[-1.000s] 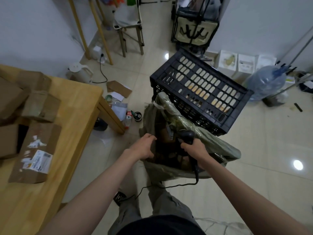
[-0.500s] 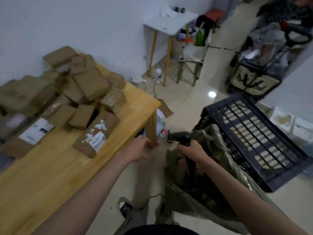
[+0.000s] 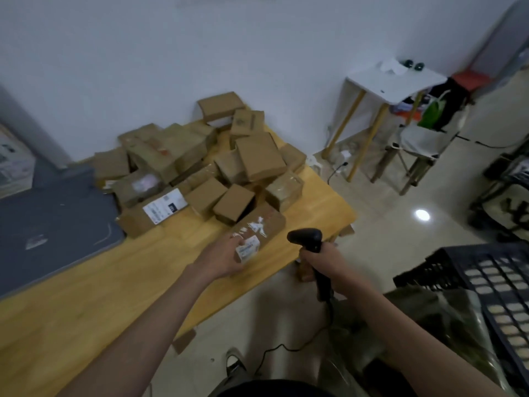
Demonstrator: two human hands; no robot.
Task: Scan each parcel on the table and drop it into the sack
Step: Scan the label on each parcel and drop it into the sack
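Observation:
A heap of brown cardboard parcels [image 3: 200,164] lies on the wooden table [image 3: 86,296]. At the heap's near edge is a long flat parcel [image 3: 263,227] with torn white label scraps. My left hand [image 3: 226,256] grips its near end, fingers wrapped round the white label. My right hand [image 3: 323,262] holds a black corded scanner [image 3: 307,239] just right of that parcel, past the table's edge, head pointing left. The olive sack [image 3: 429,319] stands open on the floor at lower right.
A black plastic crate [image 3: 492,282] leans behind the sack at right. A grey mat [image 3: 51,222] covers the table's left part. A white side table [image 3: 395,84] and a folding chair [image 3: 420,144] stand by the far wall. My shoe [image 3: 234,362] and the scanner cable are below.
My view swung from the sack to the table. My left hand left the sack's rim, reached over the table edge and closed on the long parcel. My right hand carried the scanner alongside.

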